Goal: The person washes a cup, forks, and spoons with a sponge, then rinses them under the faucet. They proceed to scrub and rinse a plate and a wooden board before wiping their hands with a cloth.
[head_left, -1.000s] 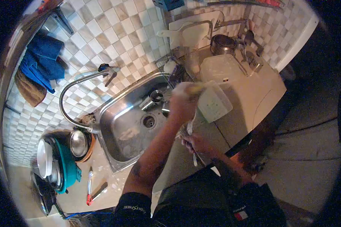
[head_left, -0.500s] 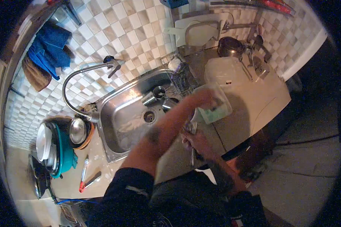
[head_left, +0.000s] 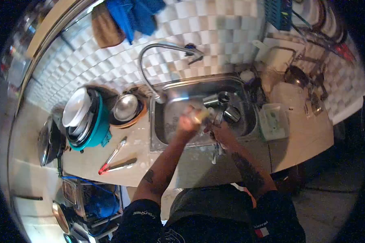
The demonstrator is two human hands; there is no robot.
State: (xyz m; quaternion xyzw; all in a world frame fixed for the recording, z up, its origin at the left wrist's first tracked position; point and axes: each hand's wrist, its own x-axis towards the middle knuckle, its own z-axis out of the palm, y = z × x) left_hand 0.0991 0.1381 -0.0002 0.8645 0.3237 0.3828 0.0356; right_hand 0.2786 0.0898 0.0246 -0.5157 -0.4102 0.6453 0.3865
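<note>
Over the sink (head_left: 153, 133), my left hand (head_left: 187, 124) is closed around a yellowish sponge (head_left: 201, 116), both smeared by motion. Close beside it, my right hand (head_left: 222, 133) grips a bunch of metal forks (head_left: 219, 118). Their tines point up toward the basin, and handles stick out below the fist, over the front rim. Several shiny metal cups (head_left: 231, 114) lie in the basin just beyond my right hand. To the right of the sink sits a clear plastic container (head_left: 275, 131) with something greenish inside.
Red-tipped tongs (head_left: 117, 156) lie on the counter at left. Behind them stand a teal basin (head_left: 96, 135) stacked with dishes and a metal bowl (head_left: 125, 107). The flexible faucet (head_left: 142, 67) arches over the sink's left back corner. A pan (head_left: 295, 77) stands back right.
My left hand has come back from the plastic container to the sink, with the sponge now showing in it. My right hand has brought the forks over the sink's front edge. The view has shifted.
</note>
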